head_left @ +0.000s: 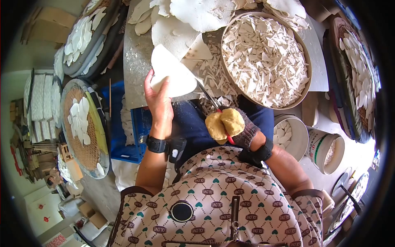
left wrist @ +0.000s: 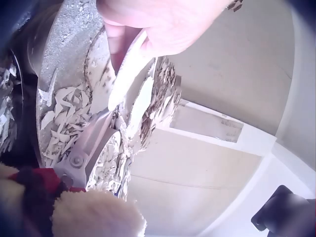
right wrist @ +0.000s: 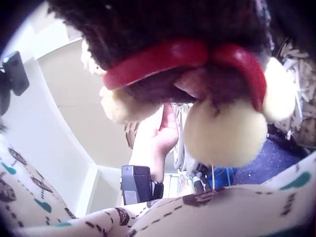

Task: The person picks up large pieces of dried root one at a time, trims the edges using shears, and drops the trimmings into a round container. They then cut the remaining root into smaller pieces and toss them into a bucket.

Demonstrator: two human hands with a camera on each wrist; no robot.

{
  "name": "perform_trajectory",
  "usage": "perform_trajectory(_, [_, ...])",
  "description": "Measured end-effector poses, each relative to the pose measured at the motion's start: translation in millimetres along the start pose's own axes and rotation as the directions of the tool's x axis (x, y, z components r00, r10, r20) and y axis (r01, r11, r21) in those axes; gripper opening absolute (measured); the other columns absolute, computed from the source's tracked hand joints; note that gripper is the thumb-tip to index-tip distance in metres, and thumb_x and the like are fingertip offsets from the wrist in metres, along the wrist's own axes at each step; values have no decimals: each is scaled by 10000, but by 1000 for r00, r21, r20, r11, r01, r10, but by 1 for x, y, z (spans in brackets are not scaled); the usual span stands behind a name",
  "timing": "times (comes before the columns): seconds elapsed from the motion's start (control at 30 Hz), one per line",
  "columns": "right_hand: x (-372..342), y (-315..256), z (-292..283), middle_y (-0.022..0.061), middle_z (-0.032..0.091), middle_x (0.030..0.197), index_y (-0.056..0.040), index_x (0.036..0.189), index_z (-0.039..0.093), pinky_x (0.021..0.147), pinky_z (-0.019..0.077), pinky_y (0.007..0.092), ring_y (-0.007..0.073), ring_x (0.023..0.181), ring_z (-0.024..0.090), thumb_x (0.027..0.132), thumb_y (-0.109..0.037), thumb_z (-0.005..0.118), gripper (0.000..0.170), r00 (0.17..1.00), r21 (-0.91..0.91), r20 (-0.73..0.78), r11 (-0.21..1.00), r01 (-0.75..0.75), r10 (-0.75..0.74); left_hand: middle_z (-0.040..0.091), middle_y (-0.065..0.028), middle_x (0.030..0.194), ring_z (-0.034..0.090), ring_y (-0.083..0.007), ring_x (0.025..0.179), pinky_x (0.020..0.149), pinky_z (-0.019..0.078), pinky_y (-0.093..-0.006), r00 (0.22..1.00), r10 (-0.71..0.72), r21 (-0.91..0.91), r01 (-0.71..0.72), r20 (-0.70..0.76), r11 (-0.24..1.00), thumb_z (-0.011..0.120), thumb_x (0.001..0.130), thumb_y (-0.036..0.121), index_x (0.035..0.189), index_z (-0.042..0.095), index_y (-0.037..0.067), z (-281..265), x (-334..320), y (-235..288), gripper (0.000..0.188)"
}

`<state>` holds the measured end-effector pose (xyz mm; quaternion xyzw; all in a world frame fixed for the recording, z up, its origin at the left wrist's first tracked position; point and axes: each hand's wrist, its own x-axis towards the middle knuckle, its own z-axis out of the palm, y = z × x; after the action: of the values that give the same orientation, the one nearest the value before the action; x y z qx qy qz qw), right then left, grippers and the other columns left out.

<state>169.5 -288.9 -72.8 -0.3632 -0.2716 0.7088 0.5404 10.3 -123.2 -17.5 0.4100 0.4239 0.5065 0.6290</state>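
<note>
My left hand (head_left: 159, 99) pinches a white, flat, roughly triangular sheet (head_left: 173, 74), thumb on top of it. In the left wrist view the sheet (left wrist: 129, 69) is seen nearly edge-on below the left hand (left wrist: 158, 24). My right hand (head_left: 242, 127), in a dark knitted glove with yellow padding (head_left: 225, 123) on it, grips red-handled scissors. The scissors' blades (head_left: 208, 94) reach the sheet's lower right corner; in the left wrist view the blades (left wrist: 94, 136) meet its lower end. From the right wrist, the red handles (right wrist: 158, 61) loop around the gloved fingers.
A round tray (head_left: 309, 68) full of white chips stands right of the blades. Large white sheets (head_left: 201, 14) lie at the metal board's (head_left: 138, 78) far side, with loose chips nearby. A blue crate (head_left: 142, 123) is at left; buckets (head_left: 304, 136) stand at right, round racks (head_left: 66, 123) on both sides.
</note>
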Motion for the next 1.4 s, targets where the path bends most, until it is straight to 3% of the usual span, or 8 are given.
perform_trajectory(0.07, [0, -5, 7, 51, 620, 986, -37, 1110, 521, 835, 472, 281, 140, 899, 598, 797, -149, 656, 359, 994, 406, 104, 912, -57, 16, 506, -129, 1161, 544, -188, 1008, 836, 488, -309, 999, -31, -30, 31, 13, 999, 594, 800, -38, 1290, 345, 45, -2, 2, 1, 556])
perform_trajectory(0.17, [1, -14, 7, 72, 616, 989, -31, 1052, 555, 833, 468, 266, 135, 905, 592, 807, -154, 646, 289, 982, -78, 101, 983, 165, -157, 508, -132, 1157, 546, -185, 1006, 837, 486, -305, 998, -38, -15, 39, 58, 999, 594, 802, -26, 1281, 349, 23, 4, -1, 8, 540])
perform_trajectory(0.6, [10, -28, 10, 74, 633, 889, -62, 948, 590, 718, 485, 288, 212, 801, 609, 731, -117, 648, 232, 936, -544, 128, 766, 342, -327, 525, -143, 1150, 548, -192, 1022, 882, 461, -305, 953, -132, 222, 72, 272, 973, 576, 803, -23, 1260, 359, -33, 7, 5, 4, 506])
perform_trajectory(0.9, [2, -20, 8, 82, 609, 1013, -12, 1048, 550, 835, 473, 291, 176, 949, 590, 858, -181, 581, 256, 996, 59, 50, 996, 70, -73, 519, -115, 1182, 552, -164, 996, 880, 451, -283, 899, -312, 108, 293, 307, 950, 621, 780, -7, 1177, 476, -20, -5, 8, 13, 422])
perform_trajectory(1.03, [2, -2, -7, 106, 582, 1085, -1, 1107, 524, 909, 444, 304, 187, 1008, 568, 873, -121, 554, 265, 978, 504, 194, 863, -34, -75, 458, -109, 1279, 511, -196, 1091, 926, 427, -305, 905, 12, 309, -157, 425, 938, 646, 756, -10, 917, 637, 27, -21, 18, 18, 166])
perform_trajectory(1.13, [5, 12, -10, 123, 575, 1102, 13, 1121, 515, 934, 434, 316, 200, 1032, 558, 868, -88, 554, 275, 970, 552, 219, 833, -34, -106, 417, -139, 1321, 446, -248, 1190, 969, 406, -331, 732, 349, 427, -645, 585, 634, 663, 716, -24, 725, 679, 80, -16, 22, 27, 106])
perform_trajectory(1.3, [12, 10, -5, 95, 591, 1080, -3, 1112, 528, 915, 443, 294, 167, 1011, 568, 875, -97, 545, 255, 911, 680, 394, 705, -200, -122, 394, -136, 1338, 442, -251, 1195, 955, 432, -341, 680, 390, 351, -686, 621, 637, 669, 694, -43, 732, 677, 70, -17, 25, 24, 120])
perform_trajectory(1.4, [7, -1, -1, 96, 583, 1094, -1, 1115, 524, 915, 443, 291, 165, 1017, 564, 879, -95, 537, 254, 943, 552, 314, 829, -91, -106, 388, -136, 1341, 443, -250, 1193, 950, 439, -339, 660, 388, 348, -704, 643, 619, 668, 689, -47, 726, 677, 67, -17, 26, 24, 121])
